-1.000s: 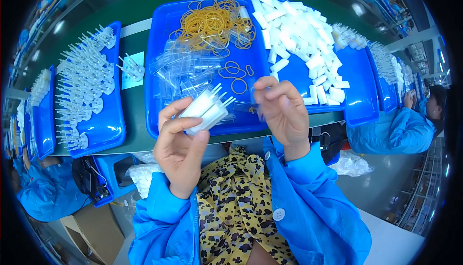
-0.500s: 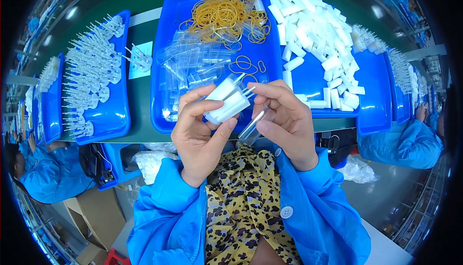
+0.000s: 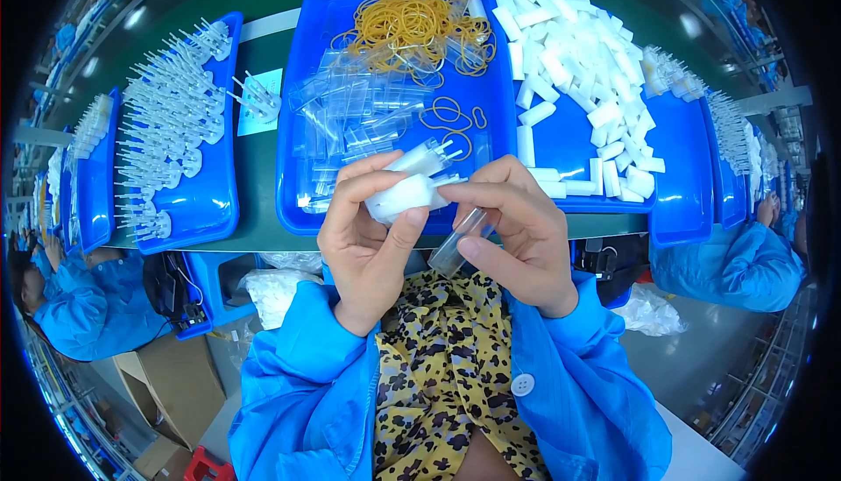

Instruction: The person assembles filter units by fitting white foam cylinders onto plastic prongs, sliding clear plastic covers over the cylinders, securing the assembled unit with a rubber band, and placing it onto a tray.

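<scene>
My left hand point(image 3: 359, 240) grips a white pronged piece point(image 3: 403, 199) from below and the side. White blocks or sleeves cover some prongs, and thin prong tips stick out toward the right. Between the thumb and fingers of my right hand point(image 3: 526, 231) is a short clear plastic tube point(image 3: 454, 243), tilted down to the left. The right fingertips touch the prong side of the piece. Both hands are in front of the middle blue tray point(image 3: 286, 161), which holds yellow rubber bands point(image 3: 407, 25) and clear plastic tubes point(image 3: 363, 104).
White blocks point(image 3: 578, 69) fill a blue tray point(image 3: 578, 139) at the right. White pronged pieces point(image 3: 166, 113) stand in a left tray point(image 3: 215, 214). One more pronged piece point(image 3: 259, 109) stands on pale paper. Blue-sleeved people point(image 3: 96, 306) sit on both sides. A cardboard box point(image 3: 180, 385) is lower left.
The pronged piece has turned in my left hand, and my right fingertips have come against it. The clear tube in my right hand has shifted slightly down.
</scene>
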The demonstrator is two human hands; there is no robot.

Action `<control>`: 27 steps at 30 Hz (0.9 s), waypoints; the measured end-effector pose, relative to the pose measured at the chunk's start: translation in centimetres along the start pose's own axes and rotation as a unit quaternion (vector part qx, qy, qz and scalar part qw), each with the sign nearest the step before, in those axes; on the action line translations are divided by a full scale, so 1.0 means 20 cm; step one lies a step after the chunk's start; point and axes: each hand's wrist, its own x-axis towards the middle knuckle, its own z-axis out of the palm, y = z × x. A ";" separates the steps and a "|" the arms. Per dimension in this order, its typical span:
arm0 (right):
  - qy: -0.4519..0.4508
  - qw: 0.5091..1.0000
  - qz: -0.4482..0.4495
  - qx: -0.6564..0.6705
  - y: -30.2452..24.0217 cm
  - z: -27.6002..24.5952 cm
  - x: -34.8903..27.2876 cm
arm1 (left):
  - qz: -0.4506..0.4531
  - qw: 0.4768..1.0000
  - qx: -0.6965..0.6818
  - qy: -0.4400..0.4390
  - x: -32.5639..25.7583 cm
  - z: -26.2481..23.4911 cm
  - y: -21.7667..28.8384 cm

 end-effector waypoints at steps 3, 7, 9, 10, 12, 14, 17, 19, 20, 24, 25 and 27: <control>-0.012 0.999 0.014 -0.051 -0.01 -0.01 -0.01 | -0.038 0.997 -0.066 0.021 0.00 0.01 0.00; 0.011 0.999 -0.030 -0.028 -0.01 -0.02 -0.01 | -0.049 0.996 -0.076 0.025 -0.01 0.00 0.01; 0.054 0.998 -0.032 0.024 0.00 -0.03 -0.02 | -0.026 0.997 -0.069 0.016 -0.01 0.00 0.01; 0.105 0.991 -0.075 0.030 0.03 -0.04 -0.01 | -0.015 0.999 -0.045 0.011 -0.01 -0.01 0.01; 0.159 0.979 -0.120 0.046 0.04 -0.06 -0.01 | -0.005 1.000 -0.024 0.002 -0.02 -0.01 0.01; 0.185 0.974 -0.121 0.057 0.05 -0.04 0.01 | -0.004 1.000 -0.013 -0.001 -0.02 0.00 0.02; 0.212 0.967 -0.119 0.077 0.08 -0.02 0.01 | -0.009 1.000 -0.018 -0.005 -0.02 0.00 0.03; 0.213 0.967 -0.132 0.044 0.09 -0.01 0.01 | -0.014 1.000 -0.016 -0.005 -0.02 0.00 0.04; 0.212 0.967 -0.131 0.044 0.09 0.00 0.01 | -0.017 1.000 -0.014 -0.006 -0.02 0.00 0.04; 0.179 0.974 -0.138 0.018 0.10 0.03 0.01 | -0.018 1.000 0.002 -0.005 -0.02 0.00 0.04; 0.178 0.974 -0.138 0.015 0.11 0.03 0.00 | -0.020 1.000 0.001 0.001 -0.02 0.00 0.04; 0.180 0.974 -0.137 0.003 0.10 0.04 0.00 | -0.022 1.000 0.001 0.007 -0.03 0.00 0.03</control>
